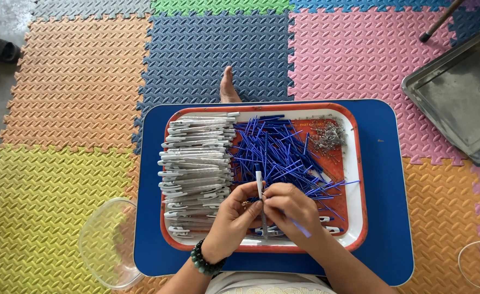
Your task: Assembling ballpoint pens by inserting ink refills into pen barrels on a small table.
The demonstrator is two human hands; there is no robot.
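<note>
While both hands meet low over the near edge of the tray, the left hand has its fingers curled closed around a white pen barrel, which stands roughly upright between the two hands with its upper end poking above them. Right hand fingers are pinched shut on a thin blue refill, whose lower end juts out toward the near right; its upper end is hidden inside the grip, so whether it sits in the barrel cannot be told. Bead bracelet, dark green, on the left wrist. Tray is white with an orange-red rim and rests on a blue tabletop. Left part of the tray: stacked white barrels lying crosswise. Middle: loose heap of blue refills. Far right corner: small cluster of metal springs. Clear plastic bowl sits just beside the tabletop's near left corner, on the coloured foam floor mats. Metal tray lies on the mats to the far right, well apart. A bare foot shows beyond the tabletop's far edge.
</note>
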